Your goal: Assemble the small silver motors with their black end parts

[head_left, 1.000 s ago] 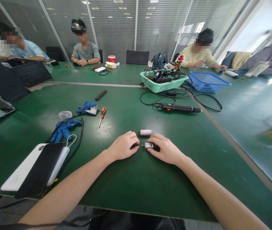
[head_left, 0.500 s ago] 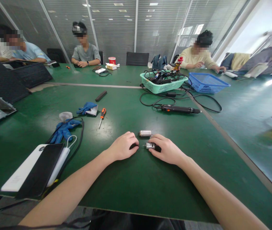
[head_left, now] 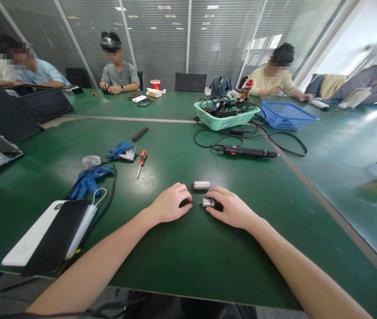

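Observation:
My right hand (head_left: pixel 230 206) rests on the green table with thumb and fingers closed around a small silver electric motor (head_left: pixel 207 202). Its thin shaft points left, and its rear end is hidden in the palm. Just beyond lies a silver cylinder (head_left: pixel 202 185) that looks like another small motor, close to my right fingertips. To the left of the held motor, my left hand (head_left: pixel 172 203) rests on the table with its fingers curled down to the thumb. Between them shows a dark patch; whether it is an object or shadow I cannot tell.
An orange-handled screwdriver (head_left: pixel 141 164), blue gloves (head_left: pixel 90 180) and a phone (head_left: pixel 57 235) lie to the left. Ahead are a black electric screwdriver (head_left: pixel 251 152), a cable-filled green basket (head_left: pixel 223 122) and a blue basket (head_left: pixel 288 116). Several people sit around the table (head_left: pixel 175 266).

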`<state>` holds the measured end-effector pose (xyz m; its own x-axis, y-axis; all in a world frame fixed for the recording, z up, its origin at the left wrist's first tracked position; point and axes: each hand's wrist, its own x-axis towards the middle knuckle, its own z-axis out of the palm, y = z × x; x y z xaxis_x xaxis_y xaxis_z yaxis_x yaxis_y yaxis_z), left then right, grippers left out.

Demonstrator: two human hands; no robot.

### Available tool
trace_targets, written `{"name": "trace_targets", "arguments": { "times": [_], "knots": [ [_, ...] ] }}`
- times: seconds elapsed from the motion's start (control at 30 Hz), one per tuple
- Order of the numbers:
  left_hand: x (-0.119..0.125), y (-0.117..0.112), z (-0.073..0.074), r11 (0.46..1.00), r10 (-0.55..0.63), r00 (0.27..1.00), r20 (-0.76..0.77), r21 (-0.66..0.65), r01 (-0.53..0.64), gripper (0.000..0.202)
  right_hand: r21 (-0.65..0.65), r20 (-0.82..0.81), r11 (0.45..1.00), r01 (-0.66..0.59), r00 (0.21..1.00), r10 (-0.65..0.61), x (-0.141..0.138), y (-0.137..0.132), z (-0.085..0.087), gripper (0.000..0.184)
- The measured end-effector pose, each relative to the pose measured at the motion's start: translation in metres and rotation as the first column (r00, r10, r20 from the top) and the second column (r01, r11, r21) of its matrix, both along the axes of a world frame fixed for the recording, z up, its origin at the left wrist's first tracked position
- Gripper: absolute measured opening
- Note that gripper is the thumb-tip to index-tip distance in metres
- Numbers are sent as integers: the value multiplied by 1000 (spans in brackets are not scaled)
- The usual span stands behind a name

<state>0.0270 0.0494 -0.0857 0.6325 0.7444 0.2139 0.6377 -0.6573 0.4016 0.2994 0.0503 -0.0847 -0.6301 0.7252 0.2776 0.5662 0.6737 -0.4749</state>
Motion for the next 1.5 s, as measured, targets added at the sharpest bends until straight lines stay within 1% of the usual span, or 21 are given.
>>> {"name": "trace_targets", "arguments": {
  "times": [0.8,0.9,1.03,1.1,1.13,1.2,1.3,1.4,1.5],
  "knots": [
    [0,0,0,1000,-2,1000,17,6,2,12,-11,-4,1000,11,1000,-11,0,-2,2,36],
    [-1,-1,1,1000,-1,999,49,0,1,13,2,-55,999,48,997,-48,1,-1,1,34],
    [-1,1,-2,999,50,991,121,-11,-49,9,53,-185,981,185,967,-172,1,13,-5,26],
    [-1,6,-4,995,103,982,157,-25,-100,8,49,-234,971,236,947,-218,0,25,-8,27],
    [0,9,-5,991,132,976,170,-31,-129,9,35,-240,971,237,945,-222,-2,32,-10,28],
    [1,17,-7,979,205,961,184,-35,-202,11,-3,-213,982,189,959,-185,-5,44,-11,33],
    [2,33,-10,967,253,956,150,-46,-249,11,-28,-129,996,79,988,-82,-10,56,-11,38],
    [3,52,-12,958,287,951,114,-60,-281,14,-40,-81,998,39,996,-42,-14,64,-10,33],
    [6,69,-13,949,312,945,98,-70,-307,16,-72,-100,994,79,991,-86,-15,69,-13,27]
  ]
}}
